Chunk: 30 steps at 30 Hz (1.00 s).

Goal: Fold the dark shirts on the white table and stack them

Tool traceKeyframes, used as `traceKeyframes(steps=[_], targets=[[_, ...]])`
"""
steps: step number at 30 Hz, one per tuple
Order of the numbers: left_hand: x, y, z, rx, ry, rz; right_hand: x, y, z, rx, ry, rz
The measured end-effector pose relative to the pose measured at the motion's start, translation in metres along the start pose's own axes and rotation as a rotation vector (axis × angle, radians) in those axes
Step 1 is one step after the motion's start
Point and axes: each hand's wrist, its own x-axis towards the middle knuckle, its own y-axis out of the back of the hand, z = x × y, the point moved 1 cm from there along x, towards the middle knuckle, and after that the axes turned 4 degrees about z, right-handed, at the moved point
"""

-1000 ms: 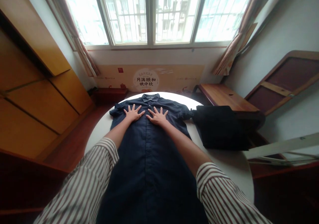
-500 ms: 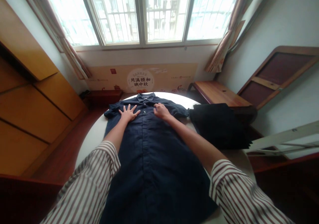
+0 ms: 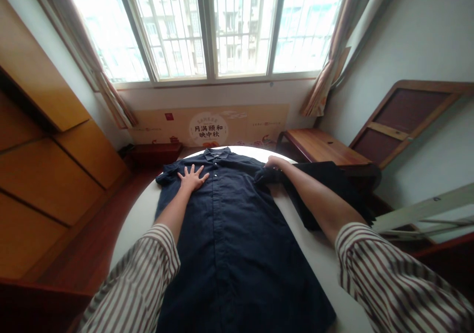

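A dark navy short-sleeved shirt lies front up on a white round table, its collar at the far edge and its button front running toward me. My left hand presses flat on the upper left chest, fingers spread. At the right shoulder side, my right hand is closed on the shirt's sleeve; its fingertips are partly hidden. Just beyond that sleeve, a stack of folded black cloth sits on the table's right side, partly covered by my right forearm.
Behind the table stands a wooden side table at the right. A low dark red bench is at the back left. Orange cabinets line the left wall. A pale metal frame is close on the right.
My right hand has moved from the upper chest out to the right sleeve and taken hold of it. My left hand stays spread on the shirt. The camera view has tilted up slightly.
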Motion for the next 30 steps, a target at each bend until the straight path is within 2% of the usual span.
traceKeyframes(steps=[2,5,7,9,14,18,21,24,26,28,30], targets=[[0.000,-0.001,0.000,-0.002,0.000,0.000,0.004,-0.001,0.000,-0.031,-0.037,0.002],[0.000,-0.001,0.001,-0.003,0.005,0.005,0.009,0.002,0.000,-0.071,-0.057,0.100],[0.000,-0.002,0.001,-0.001,0.011,0.012,0.011,0.002,-0.007,-0.085,-0.016,0.161],[0.000,-0.003,0.001,-0.001,0.013,0.018,0.014,-0.002,-0.022,-0.079,0.087,0.171],[0.001,-0.005,0.000,-0.008,0.003,0.021,0.022,-0.031,-0.071,-0.027,0.352,0.017],[0.000,-0.005,0.000,-0.002,0.003,0.030,0.022,-0.057,-0.085,-0.015,0.367,-0.057],[0.000,-0.004,0.000,0.003,-0.001,0.033,0.018,-0.064,-0.083,-0.019,0.329,-0.051],[0.000,-0.004,0.000,-0.004,-0.002,0.034,0.006,-0.060,-0.087,-0.035,0.335,-0.011],[0.000,-0.003,0.000,-0.013,-0.002,0.040,-0.010,-0.055,-0.094,-0.048,0.392,0.041],[0.000,-0.003,0.000,-0.027,-0.001,0.051,-0.037,-0.051,-0.099,-0.061,0.484,0.088],[-0.002,-0.003,0.001,-0.050,0.000,0.073,-0.076,-0.047,-0.098,-0.073,0.578,0.102]])
